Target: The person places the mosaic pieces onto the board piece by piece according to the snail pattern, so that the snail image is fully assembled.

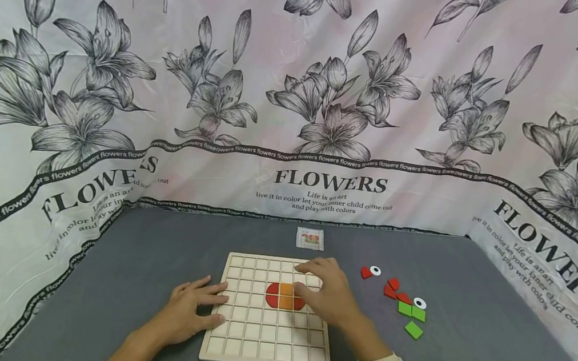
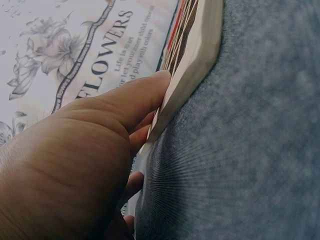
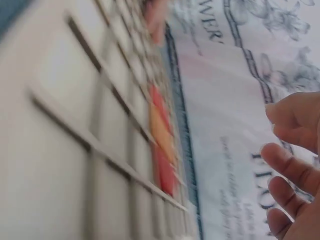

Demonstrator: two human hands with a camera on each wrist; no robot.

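A wooden grid board lies on the table, with red rounded pieces on either side of orange square pieces in its middle cells. My left hand rests along the board's left edge, fingers spread and fingertips on the frame. In the left wrist view, the left thumb lies against the board's side. Over the board's right part hovers my right hand, its fingers apart and slightly bent. The right wrist view shows these right fingers with nothing between them.
Right of the board lie several loose red pieces, several green pieces and two white rings with dark centres. Behind the board is a small picture card. A flower-printed cloth borders the grey table.
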